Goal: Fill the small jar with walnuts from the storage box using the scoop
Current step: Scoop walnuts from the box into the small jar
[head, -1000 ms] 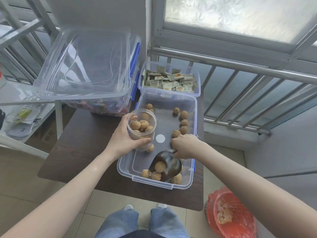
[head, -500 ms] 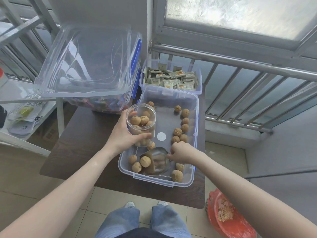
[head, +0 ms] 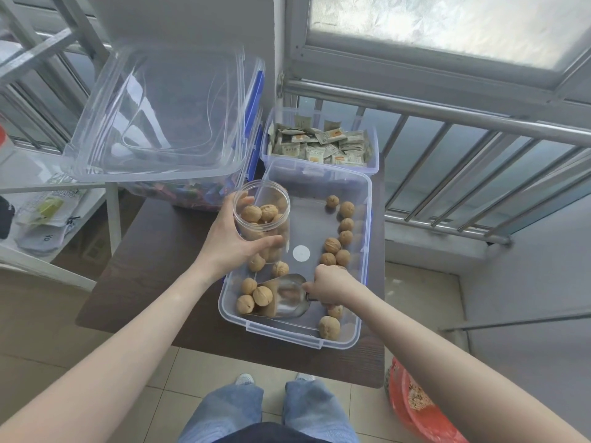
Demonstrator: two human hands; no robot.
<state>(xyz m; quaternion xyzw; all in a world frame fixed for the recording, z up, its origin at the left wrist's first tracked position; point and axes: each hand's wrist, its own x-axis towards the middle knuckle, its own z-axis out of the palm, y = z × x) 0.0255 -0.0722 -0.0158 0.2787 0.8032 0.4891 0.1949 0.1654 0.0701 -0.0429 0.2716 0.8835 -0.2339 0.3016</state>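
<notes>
A clear storage box (head: pixel 363 219) sits on the dark table (head: pixel 160 260) with loose walnuts (head: pixel 332 245) scattered in it. My left hand (head: pixel 230 244) grips the small clear jar (head: pixel 262 215), upright over the box's left side and partly filled with walnuts. My right hand (head: pixel 329 284) holds the handle of a metal scoop (head: pixel 287 297) that lies low in the box's near left corner, mouth pointing left. Three walnuts (head: pixel 256 295) sit at the scoop's mouth.
Another clear box of small packets (head: pixel 319 145) stands behind the walnut box. A large clear bin with its lid up (head: pixel 166 123) sits to the left. A metal railing (head: pixel 447 116) runs on the right. A red basket (head: pixel 422 407) is on the floor.
The scoop has swung from the box's near middle to the near left corner, its mouth turned leftward against the walnuts there. The jar stays in my left hand.
</notes>
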